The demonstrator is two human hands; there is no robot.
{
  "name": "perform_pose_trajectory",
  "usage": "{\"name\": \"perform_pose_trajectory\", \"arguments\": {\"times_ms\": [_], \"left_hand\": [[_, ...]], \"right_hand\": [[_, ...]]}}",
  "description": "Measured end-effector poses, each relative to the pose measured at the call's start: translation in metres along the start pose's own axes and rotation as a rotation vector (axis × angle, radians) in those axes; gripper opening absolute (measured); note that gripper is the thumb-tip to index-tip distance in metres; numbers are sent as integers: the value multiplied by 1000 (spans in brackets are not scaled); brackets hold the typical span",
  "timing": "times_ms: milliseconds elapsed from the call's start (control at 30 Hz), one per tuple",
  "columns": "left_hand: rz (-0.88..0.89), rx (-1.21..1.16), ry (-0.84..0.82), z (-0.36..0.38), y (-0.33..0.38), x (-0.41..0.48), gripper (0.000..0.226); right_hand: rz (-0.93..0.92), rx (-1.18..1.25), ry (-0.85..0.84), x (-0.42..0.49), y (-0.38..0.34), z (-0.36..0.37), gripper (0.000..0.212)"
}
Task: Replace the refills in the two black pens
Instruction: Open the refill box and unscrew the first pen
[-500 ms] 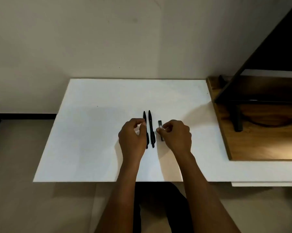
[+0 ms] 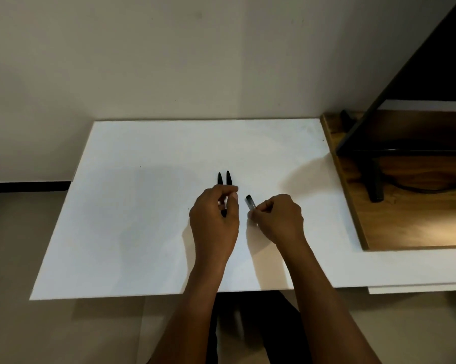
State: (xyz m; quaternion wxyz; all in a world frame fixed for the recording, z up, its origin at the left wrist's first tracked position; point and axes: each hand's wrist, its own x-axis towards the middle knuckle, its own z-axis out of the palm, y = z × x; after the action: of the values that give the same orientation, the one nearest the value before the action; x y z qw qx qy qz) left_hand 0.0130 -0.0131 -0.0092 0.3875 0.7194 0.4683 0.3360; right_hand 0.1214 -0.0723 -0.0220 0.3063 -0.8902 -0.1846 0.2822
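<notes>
Two black pens (image 2: 229, 178) lie side by side on the white board (image 2: 142, 219), tips pointing away from me. Only their far ends show; a sliver of black barrel appears between my fingers. My left hand (image 2: 213, 222) lies over both pens with thumb and fingers curled onto them; I cannot tell which pen it grips. Just to the right, my right hand (image 2: 276, 219) pinches the near end of a short refill (image 2: 250, 202), a clear tube with a dark far end, tilted up to the left. The two hands are a few centimetres apart.
The white board reaches past the left and near edges of what is under it. A wooden tabletop (image 2: 416, 227) adjoins it on the right, with a black metal stand (image 2: 374, 179) and a dark cable on it. A plain wall rises behind.
My left hand has shifted right from beside the pens to over both of them. My right hand has drawn back to the right, and the refill now tilts left.
</notes>
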Motion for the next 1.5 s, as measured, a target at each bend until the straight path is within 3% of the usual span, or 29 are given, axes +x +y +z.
{"name": "perform_pose_trajectory", "arguments": {"times_ms": [167,267,400,500,633,1067,1200,1333,1400,1500], "left_hand": [[-212,-169,-178,2,-2,4,14],[-304,-299,-245,1,-1,6,11],[-240,-218,-239,0,-5,9,17],[-142,-181,-315,1,-2,6,19],[-94,-182,-386,5,0,1,19],[-76,-148,-425,7,-2,-1,22],[-30,23,-207,0,-8,5,29],[-141,150,13,-12,-19,12,28],[-161,134,-18,-11,-21,13,25],[-144,20,-216,-4,-13,10,21]], "right_hand": [[-47,558,-219,-9,1,-18,13],[-111,663,-246,-14,1,-22,14],[-176,675,-268,-14,2,-28,16],[-189,703,-143,-11,3,-32,17],[-246,671,-122,-10,6,-30,16],[-104,721,-93,-4,9,-26,10],[-63,706,-32,2,13,-30,10],[-62,537,116,12,27,-39,4],[-60,538,104,14,28,-41,4],[-45,667,-45,9,21,-40,6]]}}
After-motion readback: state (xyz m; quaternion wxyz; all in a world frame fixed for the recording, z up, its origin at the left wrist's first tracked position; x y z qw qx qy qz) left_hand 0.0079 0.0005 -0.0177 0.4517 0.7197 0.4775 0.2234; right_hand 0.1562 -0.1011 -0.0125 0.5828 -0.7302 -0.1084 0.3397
